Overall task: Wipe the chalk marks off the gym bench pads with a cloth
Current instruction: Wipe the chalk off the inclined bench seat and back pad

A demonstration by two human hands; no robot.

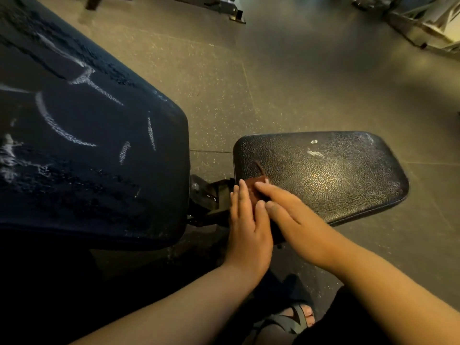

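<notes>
Both hands, left hand and right hand, press what looks like a reddish cloth flat onto the seat pad's near corner, fingers straight and together, probably to rub toward the chalk marks.

The big pad is dark navy, streaked with white chalk lines. The small pad is black with a pebbled grain and two white smudges. The cloth is reddish brown, the floor speckled grey-tan.

Back pad left, seat pad right, cloth on seat pad
</notes>
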